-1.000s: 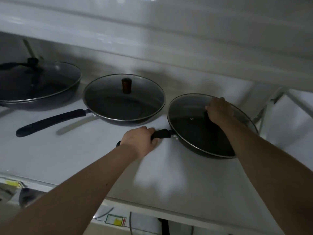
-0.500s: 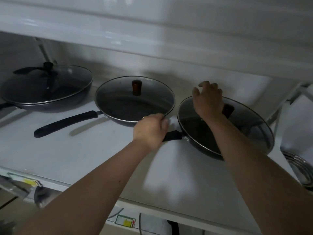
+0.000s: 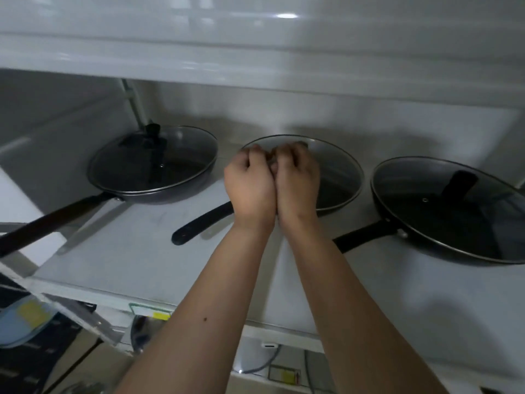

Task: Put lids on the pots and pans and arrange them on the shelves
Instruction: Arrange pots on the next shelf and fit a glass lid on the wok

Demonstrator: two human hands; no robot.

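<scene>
Both hands have let go of the right pan [image 3: 451,209] and come together over the middle pan [image 3: 335,177]. Left hand [image 3: 251,186] and right hand [image 3: 297,180] look loosely curled; can't tell if they're gripping its knob. Three lidded pans sit on the shelf [image 3: 136,251]. Glass lids are slippery and breakable, so the knob's the place to grab, and the handle for the heavy pan.
</scene>
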